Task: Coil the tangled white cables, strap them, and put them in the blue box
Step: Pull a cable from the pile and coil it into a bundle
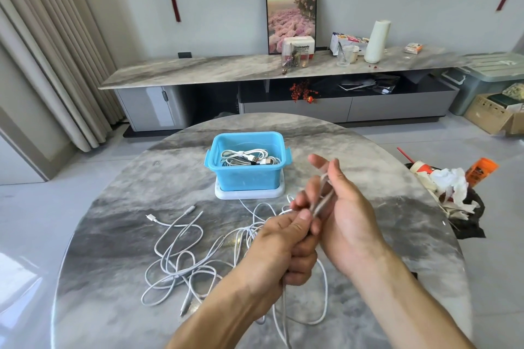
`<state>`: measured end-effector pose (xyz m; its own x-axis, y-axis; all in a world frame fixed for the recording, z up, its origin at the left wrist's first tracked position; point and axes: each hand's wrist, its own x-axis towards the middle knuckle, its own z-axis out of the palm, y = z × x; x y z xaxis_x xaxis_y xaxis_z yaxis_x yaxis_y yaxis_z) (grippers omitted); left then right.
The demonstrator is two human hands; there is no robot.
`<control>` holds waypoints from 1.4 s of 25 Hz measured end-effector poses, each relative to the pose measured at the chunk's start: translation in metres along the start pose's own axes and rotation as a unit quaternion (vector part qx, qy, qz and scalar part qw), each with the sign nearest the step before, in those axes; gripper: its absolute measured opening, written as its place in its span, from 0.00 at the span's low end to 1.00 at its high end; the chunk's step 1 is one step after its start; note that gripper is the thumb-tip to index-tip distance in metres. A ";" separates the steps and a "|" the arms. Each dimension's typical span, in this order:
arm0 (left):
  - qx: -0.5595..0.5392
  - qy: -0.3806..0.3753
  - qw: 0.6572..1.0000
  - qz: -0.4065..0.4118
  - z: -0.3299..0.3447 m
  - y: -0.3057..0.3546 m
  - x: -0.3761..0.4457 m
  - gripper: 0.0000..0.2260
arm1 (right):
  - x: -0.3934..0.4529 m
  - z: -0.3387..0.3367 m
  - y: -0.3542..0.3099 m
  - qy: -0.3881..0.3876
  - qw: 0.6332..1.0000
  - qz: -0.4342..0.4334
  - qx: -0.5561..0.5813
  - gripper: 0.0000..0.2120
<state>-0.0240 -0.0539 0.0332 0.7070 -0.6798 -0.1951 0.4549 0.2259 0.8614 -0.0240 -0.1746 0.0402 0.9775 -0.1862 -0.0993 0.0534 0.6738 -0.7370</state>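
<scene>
I see the blue box (247,167) standing upright on a white lid (226,193) at the far middle of the round marble surface (113,249), its long axis left to right, open top up, coiled white cables (246,157) already inside. Nearer me than the box, a tangle of white cables (181,258) sprawls flat on the surface, two plug ends pointing away to the box's left. In front of the box, to its right, both my hands work one white cable (321,201): the gathered strands run on a slant from low near my left thumb up toward the right fingertips, long axis roughly near-left to far-right. My left hand (283,246) is closed in a fist, thumb pressed on top, pinching the strands at the lower end, with loose cable hanging from under it down to the surface. My right hand (337,207) is half open, palm facing left, fingers bent round the strands, index finger stretched out toward the box. The held cable is motion-blurred, so I can't count loops or see any strap. The hanging length runs off the bottom edge. Right of the box, off the surface's edge, a rubbish heap (448,187) of paper and a cup sits on the floor.
</scene>
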 end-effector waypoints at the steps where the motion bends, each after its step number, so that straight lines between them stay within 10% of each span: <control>1: -0.008 0.030 0.999 0.016 -0.003 0.002 0.001 0.12 | -0.001 -0.001 0.004 -0.044 0.998 0.039 -0.010 0.22; 6: -0.030 0.174 0.981 0.085 -0.022 0.014 0.003 0.13 | -0.011 0.004 0.034 -0.158 0.954 0.160 -0.200 0.26; 10: -0.236 0.126 0.956 0.117 -0.043 0.040 0.004 0.13 | -0.012 -0.002 0.010 -0.244 0.905 0.191 -0.291 0.06; 15: -0.260 0.147 0.944 0.137 -0.063 0.058 -0.002 0.12 | -0.007 -0.016 -0.010 -0.263 0.898 0.209 -0.283 0.15; 21: -0.061 0.133 0.977 0.154 -0.051 0.054 -0.004 0.13 | -0.003 -0.032 -0.057 -0.187 0.981 0.048 -0.035 0.13; 25: 0.216 0.115 0.951 0.188 -0.037 0.033 0.005 0.15 | -0.007 -0.021 -0.048 -0.135 0.991 0.003 0.004 0.14; 35: 0.384 0.021 0.912 0.143 -0.019 0.017 0.002 0.17 | -0.003 -0.013 -0.032 -0.072 0.996 -0.050 0.007 0.08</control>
<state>-0.0049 -0.0384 0.0385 0.7646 -0.6387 0.0859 -0.2533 -0.1753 0.9514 -0.0317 -0.2047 0.0557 0.9863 -0.1492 0.0704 0.1530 0.6678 -0.7285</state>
